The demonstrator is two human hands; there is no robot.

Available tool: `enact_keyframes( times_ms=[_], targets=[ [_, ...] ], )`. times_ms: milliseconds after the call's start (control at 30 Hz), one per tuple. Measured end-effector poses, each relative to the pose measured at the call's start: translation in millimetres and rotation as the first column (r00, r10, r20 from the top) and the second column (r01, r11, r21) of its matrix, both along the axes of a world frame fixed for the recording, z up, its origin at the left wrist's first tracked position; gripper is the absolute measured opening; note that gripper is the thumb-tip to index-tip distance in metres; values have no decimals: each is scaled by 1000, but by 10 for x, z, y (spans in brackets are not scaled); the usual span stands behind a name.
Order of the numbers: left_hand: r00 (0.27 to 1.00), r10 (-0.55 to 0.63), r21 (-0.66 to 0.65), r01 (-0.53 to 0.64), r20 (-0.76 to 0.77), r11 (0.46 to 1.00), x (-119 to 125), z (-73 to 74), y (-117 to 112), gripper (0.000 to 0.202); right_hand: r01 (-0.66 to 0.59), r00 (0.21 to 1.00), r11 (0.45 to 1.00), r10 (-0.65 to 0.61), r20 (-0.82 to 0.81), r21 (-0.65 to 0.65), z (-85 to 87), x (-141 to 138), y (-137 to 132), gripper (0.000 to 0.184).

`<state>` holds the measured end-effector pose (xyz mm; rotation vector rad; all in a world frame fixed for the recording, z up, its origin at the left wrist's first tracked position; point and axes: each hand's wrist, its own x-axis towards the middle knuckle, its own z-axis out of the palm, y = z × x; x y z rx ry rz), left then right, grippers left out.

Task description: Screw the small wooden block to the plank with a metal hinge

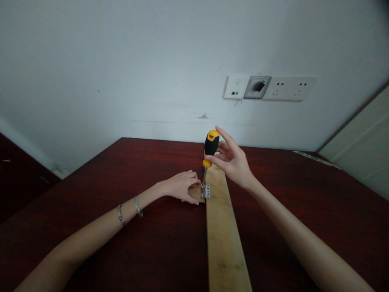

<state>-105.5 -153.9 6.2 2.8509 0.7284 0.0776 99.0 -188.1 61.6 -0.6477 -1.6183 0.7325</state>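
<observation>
The left hand hides most of a small block, its grip closed over it. The right hand's grip lightly holds the screwdriver upright, its tip hard to make out at the hinge on the plank's left edge. The plank's near end is cut off. The worktop lies open either side, its far edge meeting the wall.

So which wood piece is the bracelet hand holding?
The small pale wooden block under the left hand, left of the silver metal hinge, not the long pale wooden plank.
</observation>
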Motion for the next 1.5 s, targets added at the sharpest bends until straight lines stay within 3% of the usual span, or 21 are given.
enact_keyframes(
  times_ms=[1500],
  targets=[
    [999,30,-23,-30,-24,999,13,47,-30,61,120,987,982,-133,89,146,10,-66,-50,70]
  ],
)
